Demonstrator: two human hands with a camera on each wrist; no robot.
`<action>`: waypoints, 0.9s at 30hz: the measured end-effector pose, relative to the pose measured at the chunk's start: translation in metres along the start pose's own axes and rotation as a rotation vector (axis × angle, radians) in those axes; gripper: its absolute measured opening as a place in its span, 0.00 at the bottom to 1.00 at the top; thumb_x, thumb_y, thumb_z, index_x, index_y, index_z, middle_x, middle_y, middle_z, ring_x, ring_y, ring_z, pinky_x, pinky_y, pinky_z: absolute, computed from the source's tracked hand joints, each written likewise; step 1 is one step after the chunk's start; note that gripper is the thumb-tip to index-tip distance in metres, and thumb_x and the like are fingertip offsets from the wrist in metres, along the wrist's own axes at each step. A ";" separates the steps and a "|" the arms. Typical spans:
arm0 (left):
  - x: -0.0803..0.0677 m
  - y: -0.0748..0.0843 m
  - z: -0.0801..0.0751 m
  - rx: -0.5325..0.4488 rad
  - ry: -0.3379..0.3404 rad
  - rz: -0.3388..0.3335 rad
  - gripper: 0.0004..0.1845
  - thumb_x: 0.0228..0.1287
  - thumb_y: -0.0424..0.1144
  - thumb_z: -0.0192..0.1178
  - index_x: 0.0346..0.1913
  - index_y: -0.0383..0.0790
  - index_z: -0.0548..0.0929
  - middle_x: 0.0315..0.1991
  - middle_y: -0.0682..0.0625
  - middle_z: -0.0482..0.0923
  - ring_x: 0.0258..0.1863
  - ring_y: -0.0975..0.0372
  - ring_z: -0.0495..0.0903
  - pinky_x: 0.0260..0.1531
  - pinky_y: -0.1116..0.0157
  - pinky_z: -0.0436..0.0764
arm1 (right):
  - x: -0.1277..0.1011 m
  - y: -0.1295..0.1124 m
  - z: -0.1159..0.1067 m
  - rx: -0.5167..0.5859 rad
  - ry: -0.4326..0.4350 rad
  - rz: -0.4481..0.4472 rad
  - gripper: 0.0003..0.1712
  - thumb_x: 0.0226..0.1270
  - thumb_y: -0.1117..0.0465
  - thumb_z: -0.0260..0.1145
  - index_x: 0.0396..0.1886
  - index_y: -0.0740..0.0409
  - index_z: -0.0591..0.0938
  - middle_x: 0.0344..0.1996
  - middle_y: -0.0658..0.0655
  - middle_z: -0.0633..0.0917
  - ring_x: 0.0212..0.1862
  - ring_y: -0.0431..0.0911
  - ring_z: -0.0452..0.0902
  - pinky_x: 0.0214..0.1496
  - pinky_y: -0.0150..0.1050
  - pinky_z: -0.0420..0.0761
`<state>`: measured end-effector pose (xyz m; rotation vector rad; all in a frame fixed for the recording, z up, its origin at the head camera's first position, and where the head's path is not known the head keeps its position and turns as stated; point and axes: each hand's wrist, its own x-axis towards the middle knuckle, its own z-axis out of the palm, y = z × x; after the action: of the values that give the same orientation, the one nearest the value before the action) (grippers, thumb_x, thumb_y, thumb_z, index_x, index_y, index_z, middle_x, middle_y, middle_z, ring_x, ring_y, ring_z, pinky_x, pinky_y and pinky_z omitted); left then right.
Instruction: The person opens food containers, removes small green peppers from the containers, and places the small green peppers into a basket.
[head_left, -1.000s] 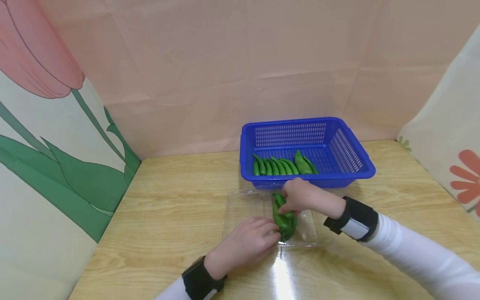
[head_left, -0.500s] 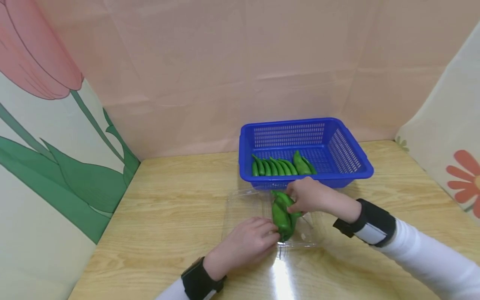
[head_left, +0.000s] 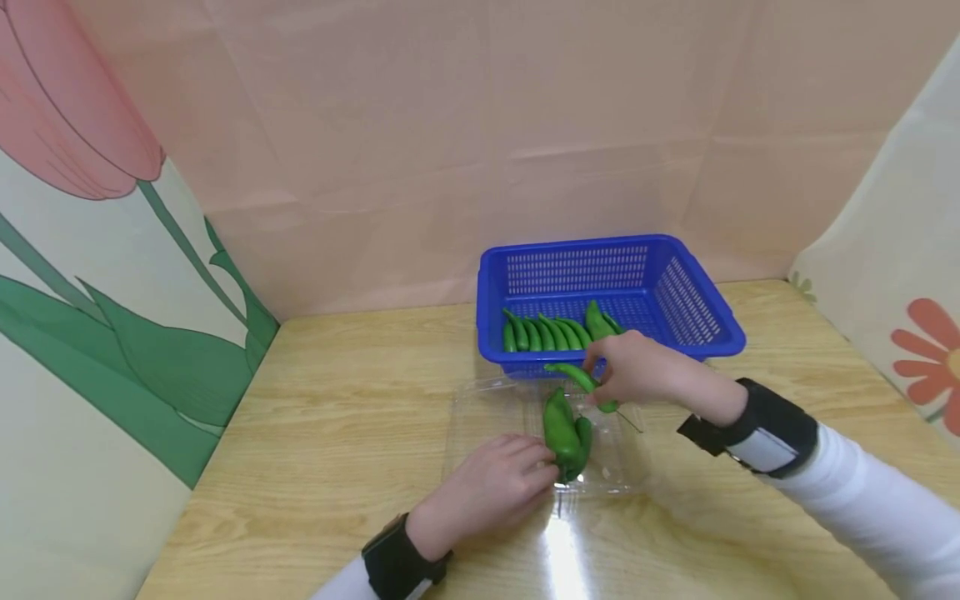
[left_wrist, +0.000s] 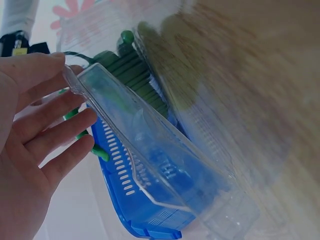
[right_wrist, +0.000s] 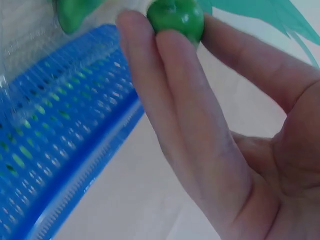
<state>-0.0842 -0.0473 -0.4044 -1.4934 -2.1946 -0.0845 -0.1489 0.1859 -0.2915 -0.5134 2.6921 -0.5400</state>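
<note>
In the head view my right hand pinches a long green chili pepper between thumb and fingertips, above a clear plastic clamshell box. The right wrist view has the pepper's rounded green end between those fingers. Two green peppers lie in the box's right half: a broad one and a slim one. My left hand is at the box's near side, fingertips by the broad pepper. Seen from the left wrist, its thumb and fingers hold the box's clear rim.
Behind the box stands a blue perforated basket, with several slim green peppers in a row and a broader one beside them. A pink backdrop rises at the table's back edge.
My right hand has lifted the long chili pepper off the others in the box and moved it up and to the right. The left hand has stayed in place.
</note>
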 end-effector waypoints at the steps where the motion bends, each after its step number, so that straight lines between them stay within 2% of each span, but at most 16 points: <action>1: 0.000 0.000 0.000 0.007 0.000 0.003 0.10 0.64 0.44 0.58 0.45 0.48 0.84 0.47 0.55 0.82 0.50 0.64 0.79 0.59 0.68 0.75 | -0.001 0.000 -0.002 0.004 -0.007 -0.001 0.22 0.52 0.58 0.73 0.46 0.61 0.80 0.29 0.52 0.86 0.27 0.40 0.81 0.29 0.34 0.83; 6: 0.000 0.000 0.001 0.008 0.002 0.003 0.10 0.64 0.45 0.58 0.45 0.48 0.84 0.47 0.55 0.82 0.50 0.64 0.79 0.58 0.68 0.75 | -0.005 0.000 -0.013 -0.005 -0.032 -0.002 0.21 0.53 0.58 0.73 0.46 0.61 0.80 0.28 0.51 0.86 0.27 0.39 0.82 0.31 0.34 0.84; 14: 0.001 0.000 0.001 -0.029 -0.007 -0.026 0.10 0.64 0.44 0.58 0.45 0.48 0.84 0.47 0.54 0.83 0.50 0.64 0.79 0.58 0.67 0.75 | -0.007 0.002 -0.029 -0.043 -0.010 -0.026 0.22 0.53 0.56 0.72 0.47 0.61 0.80 0.26 0.49 0.86 0.29 0.39 0.81 0.35 0.38 0.83; 18: 0.001 0.000 0.001 -0.038 -0.002 -0.031 0.10 0.63 0.43 0.59 0.44 0.48 0.84 0.46 0.54 0.83 0.50 0.64 0.79 0.58 0.68 0.75 | -0.001 0.006 -0.037 -0.038 -0.011 -0.019 0.23 0.55 0.56 0.71 0.48 0.62 0.79 0.27 0.49 0.86 0.27 0.40 0.82 0.36 0.41 0.84; 23: 0.001 0.000 0.002 -0.002 0.008 -0.006 0.10 0.64 0.44 0.58 0.44 0.48 0.84 0.46 0.54 0.83 0.50 0.64 0.79 0.58 0.68 0.76 | 0.010 0.013 -0.044 -0.039 -0.025 0.017 0.24 0.56 0.55 0.70 0.50 0.64 0.78 0.28 0.50 0.87 0.29 0.42 0.84 0.42 0.48 0.84; 27: 0.000 -0.001 0.002 0.017 0.011 0.008 0.09 0.64 0.44 0.59 0.44 0.48 0.84 0.46 0.55 0.83 0.49 0.64 0.79 0.57 0.68 0.76 | 0.019 0.017 -0.050 -0.066 -0.010 0.054 0.25 0.57 0.55 0.70 0.51 0.64 0.78 0.26 0.50 0.86 0.28 0.41 0.83 0.44 0.50 0.84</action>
<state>-0.0857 -0.0467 -0.4064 -1.4890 -2.1757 -0.0707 -0.1899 0.2075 -0.2603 -0.4581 2.7129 -0.4341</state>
